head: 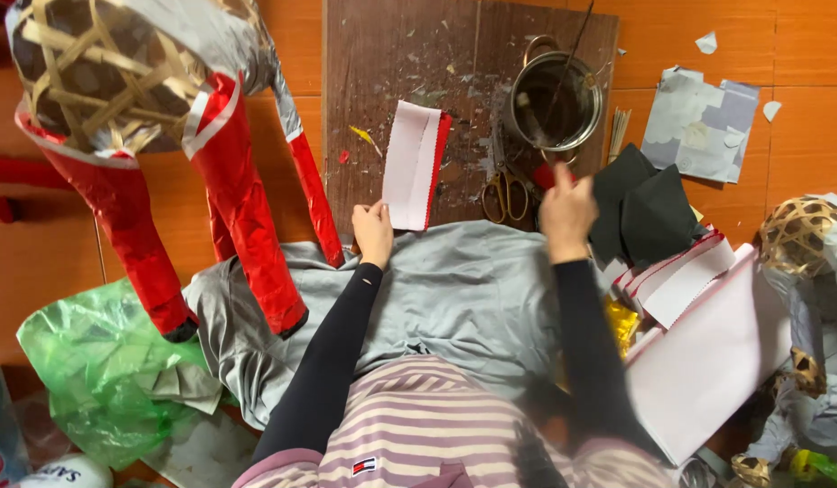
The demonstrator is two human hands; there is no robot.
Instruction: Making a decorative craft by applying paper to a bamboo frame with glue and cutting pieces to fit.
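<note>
Two bare hands work over a dark, paint-spattered board (391,63) that lies on an orange floor (798,117). The left hand (373,233) pinches the near end of a folded strip of white paper with a red edge (415,164), its fingers closed on that strip, which lies flat on the board. The right hand (565,212) is lifted and blurred just in front of a metal pot (556,101) with a stick standing in it; I cannot tell whether its fingers grip anything. A pair of scissors (503,194) lies on the board between the strip and the pot.

A grey cloth (454,289) covers the person's lap. At the upper left stands a woven bamboo frame figure (120,81): its legs are wrapped in red paper, while much of the body shows bare weave and some silver paper, so the covering looks partly done, with the body left to cover. At the right lie black paper pieces (640,212), a stack of white and red sheets (689,280), and a second, smaller woven frame (798,230) that appears mostly uncovered. A green plastic bag (93,370) sits at the lower left.
</note>
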